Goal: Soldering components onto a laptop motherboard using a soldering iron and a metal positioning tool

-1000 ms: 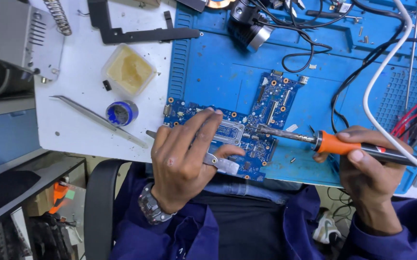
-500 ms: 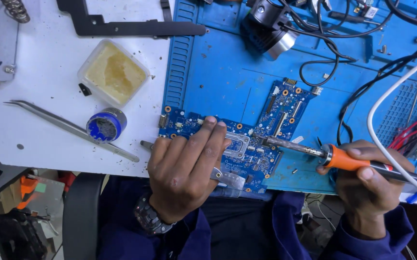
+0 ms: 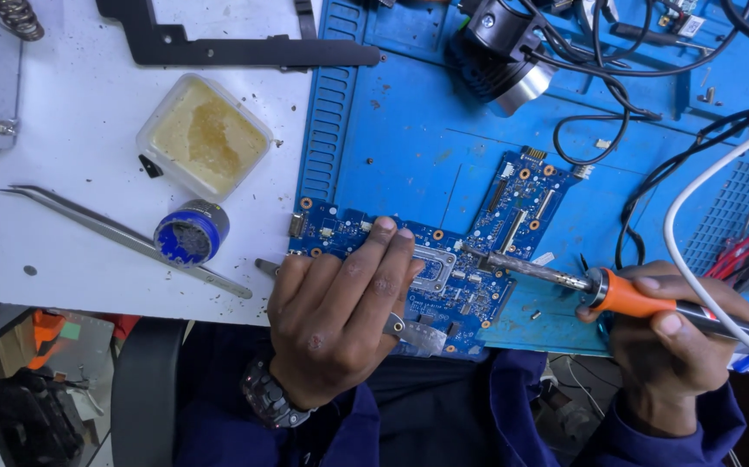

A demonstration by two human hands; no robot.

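one blue circuit board [image 3: 487, 251] lies on the blue work mat [image 3: 409, 147] at the near edge of the bench, its metal-framed socket just past the fingertips. the left hand [image 3: 340, 316] rests flat on the board's near-left part, fingers extended, with a metal tool [image 3: 413, 333] tucked under them; whether it grips that tool i cannot tell. the right hand [image 3: 672, 342] is closed around one orange-handled soldering iron [image 3: 564, 278], tip at the socket's right edge. on the white surface to the left: one pair of tweezers [image 3: 115, 235], one round blue tin [image 3: 190, 233], one square tub of yellowish flux [image 3: 204, 136].
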